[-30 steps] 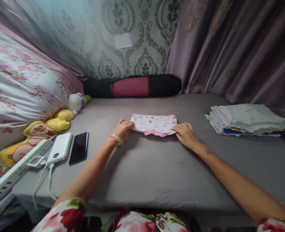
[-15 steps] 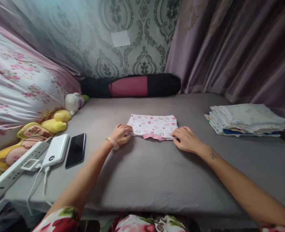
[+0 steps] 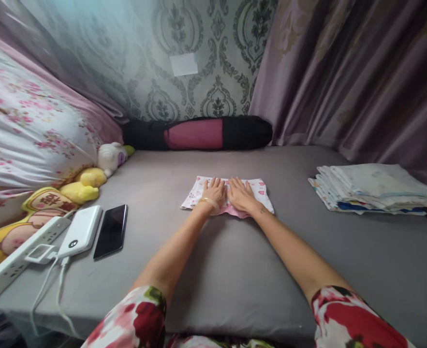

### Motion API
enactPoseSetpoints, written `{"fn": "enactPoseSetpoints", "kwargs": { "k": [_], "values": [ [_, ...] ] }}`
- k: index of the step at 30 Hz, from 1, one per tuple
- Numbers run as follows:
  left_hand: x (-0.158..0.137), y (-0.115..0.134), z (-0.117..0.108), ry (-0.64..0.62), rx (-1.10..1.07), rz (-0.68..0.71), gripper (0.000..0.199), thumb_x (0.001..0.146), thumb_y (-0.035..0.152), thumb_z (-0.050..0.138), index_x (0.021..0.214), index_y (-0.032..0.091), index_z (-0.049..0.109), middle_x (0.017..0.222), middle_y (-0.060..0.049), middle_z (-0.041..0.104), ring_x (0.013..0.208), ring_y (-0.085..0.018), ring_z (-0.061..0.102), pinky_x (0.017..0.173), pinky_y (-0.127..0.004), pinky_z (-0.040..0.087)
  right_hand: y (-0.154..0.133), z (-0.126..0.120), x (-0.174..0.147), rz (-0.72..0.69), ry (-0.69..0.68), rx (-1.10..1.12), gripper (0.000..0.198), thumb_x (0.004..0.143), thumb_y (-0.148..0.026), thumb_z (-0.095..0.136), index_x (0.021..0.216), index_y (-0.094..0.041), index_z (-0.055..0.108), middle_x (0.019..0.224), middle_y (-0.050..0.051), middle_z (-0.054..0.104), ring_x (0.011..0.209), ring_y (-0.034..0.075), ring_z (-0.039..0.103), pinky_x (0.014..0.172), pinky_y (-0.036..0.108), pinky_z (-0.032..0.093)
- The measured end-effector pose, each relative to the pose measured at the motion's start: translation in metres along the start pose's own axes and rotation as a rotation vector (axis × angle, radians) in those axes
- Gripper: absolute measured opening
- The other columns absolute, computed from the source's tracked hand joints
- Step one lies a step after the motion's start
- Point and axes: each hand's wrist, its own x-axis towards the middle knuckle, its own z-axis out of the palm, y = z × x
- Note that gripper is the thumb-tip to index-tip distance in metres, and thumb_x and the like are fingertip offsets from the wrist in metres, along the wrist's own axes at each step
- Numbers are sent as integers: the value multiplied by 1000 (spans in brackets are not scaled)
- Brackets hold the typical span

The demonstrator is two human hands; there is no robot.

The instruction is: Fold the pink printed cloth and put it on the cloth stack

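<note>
Both hands have moved in from the garment's side edges to its middle since half a second ago; the garment now lies flat instead of being pinched at the ends. Left hand (image 3: 213, 191) and right hand (image 3: 240, 194) rest palm-down, fingers spread and released, side by side and touching, on top of the folded pink-print baby garment (image 3: 260, 189). Nothing is gripped, just flat pressure, which reads as smoothing or pressing the fold down.

The garment sits on the grey bed sheet (image 3: 235, 270), directly under both palms, with its pink trim edge poking out on the near side toward the wrists. Its left and right corners stick out past the hands, so those edges are free to lift.

Open room: bare sheet all around the hands, wide on the near side and beyond the fingertips up to the black-and-pink bolster (image 3: 198, 134) against the wall. Well off to the right of the right hand is a stack of folded cloths (image 3: 373, 188), edges roughly squared, sitting just in front of the curtain (image 3: 361, 77). Well off to the left of the left hand: a black phone (image 3: 110, 231), a white power bank (image 3: 80, 231) just beside it with a cable, a power strip (image 3: 13, 258), then plush toys (image 3: 82, 183) against the floral bedding (image 3: 28, 125).
</note>
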Motion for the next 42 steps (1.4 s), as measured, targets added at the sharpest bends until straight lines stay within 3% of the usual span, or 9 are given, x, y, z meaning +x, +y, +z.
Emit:
{"fn": "enactPoseSetpoints", "kwargs": {
  "k": [7, 13, 22, 30, 42],
  "values": [
    [7, -2, 8, -79, 21, -24, 57, 98, 38, 16, 149, 19, 30, 158, -9, 27, 145, -30, 21, 116, -58, 16, 3, 13, 4, 24, -36, -13, 58, 96, -30, 18, 151, -13, 27, 159, 8, 22, 146, 26, 17, 117, 53, 10],
    [8, -1, 9, -62, 16, -64, 56, 96, 41, 19, 148, 24, 32, 157, -8, 28, 144, -34, 22, 113, -61, 17, 3, 14, 4, 58, -23, -2, 57, 96, -32, 20, 151, -16, 28, 158, 7, 24, 146, 26, 18, 117, 52, 11],
    [5, -16, 9, 20, -19, -232, 60, 94, 50, 24, 143, 18, 39, 155, -13, 31, 144, -34, 24, 115, -55, 18, 5, 17, 4, 272, 132, -37, 60, 94, -32, 27, 144, 0, 36, 152, 19, 33, 142, 32, 25, 115, 48, 15],
    [-1, -34, 0, -54, -40, -302, 70, 93, 57, 19, 148, 17, 31, 159, -12, 20, 148, -28, 11, 116, -53, 19, 29, 11, -6, 318, 199, -89, 57, 93, -30, 28, 139, 1, 42, 147, 21, 40, 138, 32, 31, 114, 46, 17],
    [-11, -54, -1, -38, -104, -331, 70, 93, 56, 15, 149, 17, 31, 160, -8, 19, 146, -31, 20, 118, -51, 17, 64, 9, -17, 407, 166, -31, 61, 96, -38, 25, 142, 0, 38, 150, 22, 36, 137, 32, 34, 110, 44, 26]
  ]
}}
